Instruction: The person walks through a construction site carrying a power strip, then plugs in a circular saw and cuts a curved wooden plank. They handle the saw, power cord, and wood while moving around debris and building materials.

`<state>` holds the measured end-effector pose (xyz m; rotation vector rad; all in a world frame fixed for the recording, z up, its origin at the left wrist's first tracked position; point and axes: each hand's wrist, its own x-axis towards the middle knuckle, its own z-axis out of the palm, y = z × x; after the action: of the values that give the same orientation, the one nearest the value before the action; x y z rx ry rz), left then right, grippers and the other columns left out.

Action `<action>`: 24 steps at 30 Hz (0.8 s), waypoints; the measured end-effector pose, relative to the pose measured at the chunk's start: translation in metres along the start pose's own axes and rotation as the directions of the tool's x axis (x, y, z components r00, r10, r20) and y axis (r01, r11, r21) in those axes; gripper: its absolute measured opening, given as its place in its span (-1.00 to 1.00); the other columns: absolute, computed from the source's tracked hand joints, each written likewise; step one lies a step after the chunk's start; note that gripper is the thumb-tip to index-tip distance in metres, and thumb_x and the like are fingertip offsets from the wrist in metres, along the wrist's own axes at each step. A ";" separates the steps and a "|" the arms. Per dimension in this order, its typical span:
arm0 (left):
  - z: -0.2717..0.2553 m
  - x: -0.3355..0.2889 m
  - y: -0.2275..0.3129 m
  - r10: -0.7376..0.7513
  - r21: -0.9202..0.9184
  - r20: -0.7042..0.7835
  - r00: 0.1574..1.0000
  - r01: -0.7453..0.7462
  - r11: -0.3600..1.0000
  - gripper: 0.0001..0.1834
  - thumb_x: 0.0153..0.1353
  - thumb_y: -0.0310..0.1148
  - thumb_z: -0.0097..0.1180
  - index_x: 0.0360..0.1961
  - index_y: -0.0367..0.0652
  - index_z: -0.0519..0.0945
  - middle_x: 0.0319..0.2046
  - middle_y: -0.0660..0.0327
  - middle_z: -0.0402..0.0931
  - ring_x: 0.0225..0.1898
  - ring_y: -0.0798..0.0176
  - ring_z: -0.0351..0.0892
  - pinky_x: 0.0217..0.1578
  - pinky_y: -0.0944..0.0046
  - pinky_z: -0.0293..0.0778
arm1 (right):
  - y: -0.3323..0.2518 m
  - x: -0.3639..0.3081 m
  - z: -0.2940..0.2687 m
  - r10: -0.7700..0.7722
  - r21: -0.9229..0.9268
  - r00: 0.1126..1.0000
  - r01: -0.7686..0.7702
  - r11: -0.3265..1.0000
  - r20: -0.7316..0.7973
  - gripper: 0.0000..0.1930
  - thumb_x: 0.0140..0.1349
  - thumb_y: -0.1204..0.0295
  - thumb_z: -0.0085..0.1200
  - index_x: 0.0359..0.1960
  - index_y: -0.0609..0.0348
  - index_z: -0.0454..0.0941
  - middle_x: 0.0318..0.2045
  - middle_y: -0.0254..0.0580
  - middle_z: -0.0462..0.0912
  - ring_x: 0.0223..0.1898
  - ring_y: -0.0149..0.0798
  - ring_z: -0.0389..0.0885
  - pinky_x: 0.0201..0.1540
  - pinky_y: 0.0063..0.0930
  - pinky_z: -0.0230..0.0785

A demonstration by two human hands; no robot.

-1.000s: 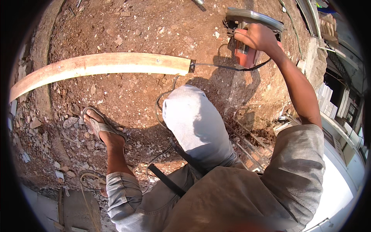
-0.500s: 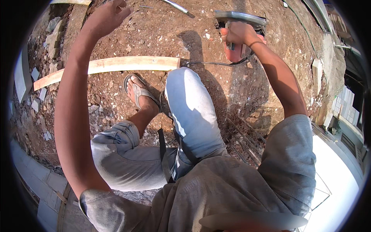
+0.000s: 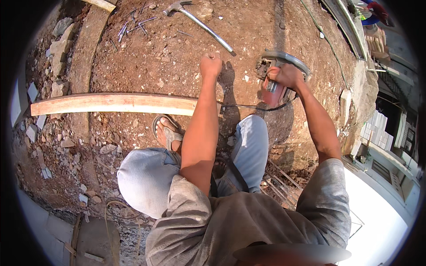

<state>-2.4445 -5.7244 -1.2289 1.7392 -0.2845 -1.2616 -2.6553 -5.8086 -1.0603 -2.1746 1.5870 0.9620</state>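
Outdoors, reddish, stony ground (image 3: 146, 73) spreads beneath everything, with stacked pale blocks (image 3: 377, 128) off to the right. A smooth, light wooden plank (image 3: 115, 103) lies across the soil; beyond it rest a shiny metal hammer (image 3: 206, 30) and thin scattered nails (image 3: 142, 24). The right hand (image 3: 287, 75) grips a red power tool (image 3: 274, 92) with a curved metal guard, right of the plank's end. The left hand (image 3: 211, 64) reaches forward near the hammer, fingers bent inward; how tightly, I cannot tell.
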 end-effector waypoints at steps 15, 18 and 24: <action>0.019 0.052 0.101 -0.317 -0.607 -0.048 0.947 0.224 0.762 -0.57 0.35 -0.02 -0.16 -0.34 -0.24 0.31 -0.63 0.17 0.34 -0.72 0.32 0.33 -0.74 0.26 0.24 | 0.012 -0.001 -0.008 0.002 0.124 0.999 0.004 0.992 -0.053 -0.53 0.13 -0.02 0.08 -0.36 0.22 0.67 -0.50 0.06 0.66 -0.49 -0.05 0.64 -0.40 -0.29 0.45; -0.009 0.012 0.098 -0.240 -0.413 -0.066 0.969 0.192 0.890 -0.41 0.32 0.21 -0.21 -0.51 -0.16 0.29 -0.78 0.28 0.22 -0.81 0.34 0.24 -0.79 0.29 0.18 | 0.054 -0.026 -0.028 0.161 0.534 0.974 -0.051 0.844 -0.162 -0.55 0.13 0.03 0.11 -0.42 0.26 0.68 -0.56 0.02 0.64 -0.51 -0.16 0.63 -0.43 -0.33 0.42; -0.014 -0.073 0.090 0.047 -0.454 0.115 0.992 0.010 0.891 -0.34 0.28 0.34 -0.26 -0.67 -0.01 0.20 -0.84 0.41 0.05 -0.85 0.44 0.05 -0.85 0.36 0.01 | 0.057 -0.041 -0.041 0.546 0.899 0.777 0.428 -0.096 -0.312 -0.79 0.20 0.33 0.16 -0.35 0.26 0.61 -0.69 -0.31 0.48 -0.70 -0.42 0.41 -0.67 -0.55 0.20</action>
<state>-2.4371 -5.7177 -1.1125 1.2576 -0.0649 -1.3013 -2.7005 -5.8226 -0.9945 -1.0406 1.6200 -1.1226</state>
